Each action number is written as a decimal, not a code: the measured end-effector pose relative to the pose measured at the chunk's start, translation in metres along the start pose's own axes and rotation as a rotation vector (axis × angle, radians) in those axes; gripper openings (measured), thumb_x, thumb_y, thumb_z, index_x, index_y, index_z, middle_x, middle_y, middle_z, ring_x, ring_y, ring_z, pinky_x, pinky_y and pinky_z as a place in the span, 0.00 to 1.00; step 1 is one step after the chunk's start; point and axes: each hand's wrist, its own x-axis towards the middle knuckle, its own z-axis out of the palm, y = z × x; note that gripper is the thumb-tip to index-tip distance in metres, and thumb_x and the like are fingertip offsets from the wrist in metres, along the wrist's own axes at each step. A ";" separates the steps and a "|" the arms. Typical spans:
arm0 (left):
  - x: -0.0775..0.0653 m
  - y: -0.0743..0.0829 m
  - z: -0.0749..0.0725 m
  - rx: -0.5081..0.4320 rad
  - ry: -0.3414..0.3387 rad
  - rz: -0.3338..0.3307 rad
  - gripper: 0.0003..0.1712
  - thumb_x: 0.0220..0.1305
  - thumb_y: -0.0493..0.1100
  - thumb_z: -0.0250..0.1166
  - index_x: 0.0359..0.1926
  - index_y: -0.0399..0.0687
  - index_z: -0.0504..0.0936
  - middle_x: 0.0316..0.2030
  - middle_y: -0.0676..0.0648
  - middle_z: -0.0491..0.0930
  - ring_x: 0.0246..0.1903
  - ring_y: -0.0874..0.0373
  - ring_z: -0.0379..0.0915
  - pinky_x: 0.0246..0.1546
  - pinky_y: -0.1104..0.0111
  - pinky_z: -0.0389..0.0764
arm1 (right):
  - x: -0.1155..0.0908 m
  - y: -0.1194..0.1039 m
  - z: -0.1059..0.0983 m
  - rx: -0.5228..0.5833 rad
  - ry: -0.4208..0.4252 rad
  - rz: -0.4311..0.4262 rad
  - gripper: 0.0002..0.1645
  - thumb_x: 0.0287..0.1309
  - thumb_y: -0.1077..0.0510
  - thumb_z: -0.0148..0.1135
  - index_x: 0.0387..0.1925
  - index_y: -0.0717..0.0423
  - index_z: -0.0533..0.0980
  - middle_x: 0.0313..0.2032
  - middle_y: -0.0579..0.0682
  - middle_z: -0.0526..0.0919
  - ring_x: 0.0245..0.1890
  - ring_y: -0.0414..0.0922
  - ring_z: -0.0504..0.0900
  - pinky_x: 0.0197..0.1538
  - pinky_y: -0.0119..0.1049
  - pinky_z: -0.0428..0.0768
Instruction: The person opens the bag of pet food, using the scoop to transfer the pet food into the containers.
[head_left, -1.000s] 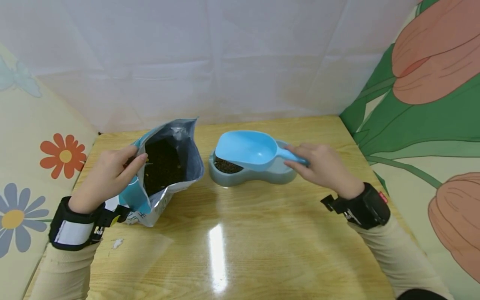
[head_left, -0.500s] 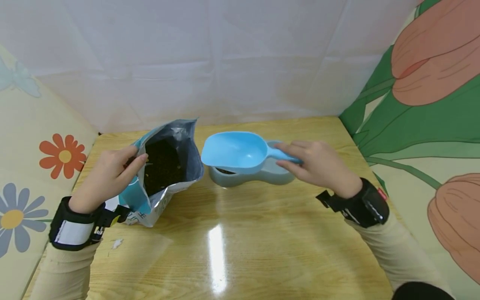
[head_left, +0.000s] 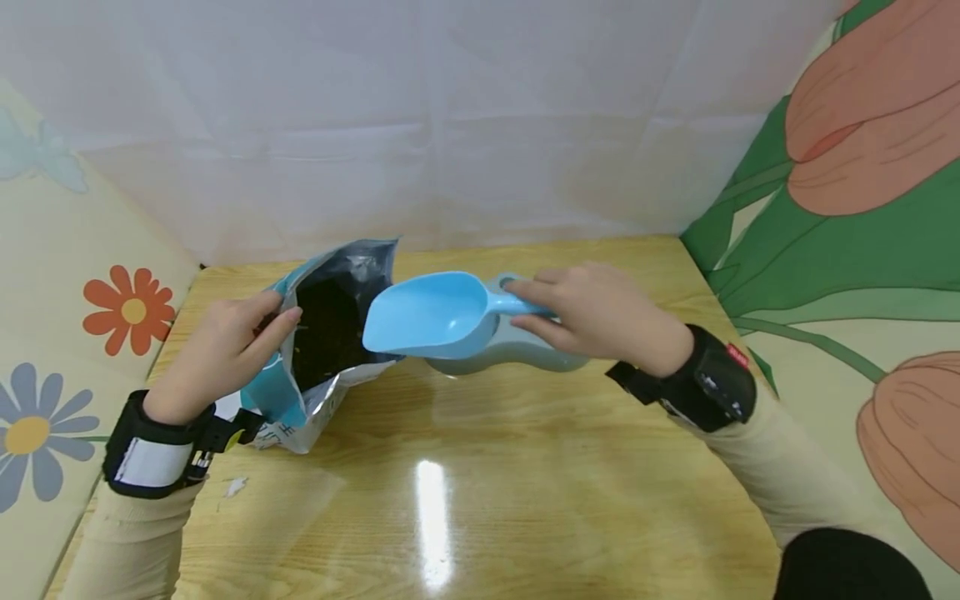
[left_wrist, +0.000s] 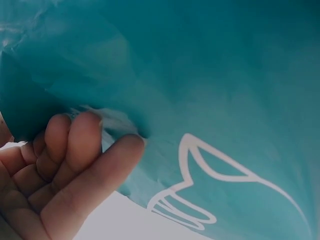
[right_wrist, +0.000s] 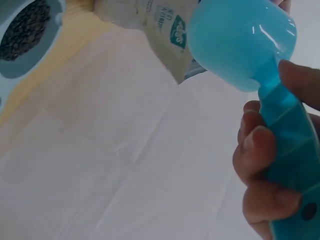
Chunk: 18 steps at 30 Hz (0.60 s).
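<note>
My left hand (head_left: 232,350) pinches the near-left rim of an upright, wide-mouthed foil bag (head_left: 277,392), teal and silver. Dark granules (head_left: 322,333) fill much of its inside. In the left wrist view, curled fingers (left_wrist: 85,140) grip the teal film, which carries a white line drawing. My right hand (head_left: 600,317) holds a light-blue scoop (head_left: 431,312) by its handle, its bowl bare inside and its lip overlapping the bag's mouth in the head view. Behind the scoop lies a grey-blue double bowl (head_left: 547,354); the right wrist view shows brown pellets (right_wrist: 25,30) in one hollow.
All of this is on a wood-grain table (head_left: 510,492). A white scrap (head_left: 236,486) lies near the left forearm. A pale cloth wall (head_left: 450,125) rises along the back edge, with flower-printed panels (head_left: 862,292) at the sides.
My right hand has carried the scoop leftward from above the double bowl to the bag's mouth, uncovering the bowl's right part. The left hand has kept its hold on the bag.
</note>
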 end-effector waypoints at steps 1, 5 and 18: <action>0.001 0.000 0.000 -0.002 0.002 0.003 0.16 0.64 0.41 0.56 0.19 0.48 0.64 0.12 0.59 0.52 0.11 0.68 0.49 0.12 0.72 0.55 | 0.004 -0.002 -0.001 -0.005 -0.016 -0.004 0.25 0.61 0.45 0.51 0.48 0.61 0.76 0.21 0.48 0.73 0.14 0.37 0.62 0.18 0.33 0.63; 0.002 0.001 0.001 -0.005 0.003 0.005 0.17 0.64 0.41 0.55 0.19 0.48 0.63 0.12 0.59 0.52 0.11 0.68 0.49 0.12 0.72 0.55 | 0.019 -0.007 -0.006 -0.017 -0.068 -0.020 0.21 0.56 0.51 0.59 0.47 0.61 0.76 0.23 0.49 0.75 0.16 0.39 0.64 0.20 0.34 0.66; 0.005 0.002 0.002 -0.026 -0.001 0.005 0.17 0.59 0.33 0.57 0.18 0.48 0.62 0.12 0.59 0.51 0.11 0.67 0.48 0.12 0.72 0.54 | 0.064 -0.034 -0.010 -0.121 -0.252 0.011 0.12 0.58 0.49 0.57 0.30 0.54 0.73 0.18 0.45 0.69 0.18 0.41 0.66 0.22 0.33 0.63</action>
